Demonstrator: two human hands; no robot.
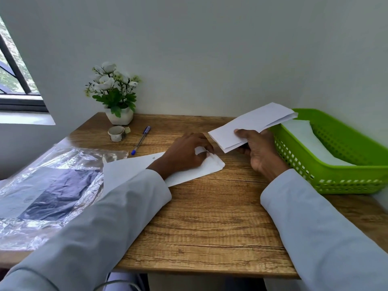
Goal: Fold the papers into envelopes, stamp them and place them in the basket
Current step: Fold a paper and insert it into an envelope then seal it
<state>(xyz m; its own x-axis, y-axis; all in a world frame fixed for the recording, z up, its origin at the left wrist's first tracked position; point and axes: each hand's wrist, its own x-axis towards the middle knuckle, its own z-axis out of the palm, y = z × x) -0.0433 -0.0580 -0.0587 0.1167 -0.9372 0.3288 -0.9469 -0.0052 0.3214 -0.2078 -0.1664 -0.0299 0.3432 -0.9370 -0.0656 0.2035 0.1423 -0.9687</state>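
The right hand [257, 152] pinches a folded white paper envelope [252, 126] above the wooden table [210, 217] — just beside the green plastic basket [340, 179]. The left hand [184, 153] curls on a flat white paper sheet [130, 169] — holding a small white scrap.

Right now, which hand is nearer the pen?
Left. The left hand rests on paper just right of the pen; the right hand is farther right, by the basket.
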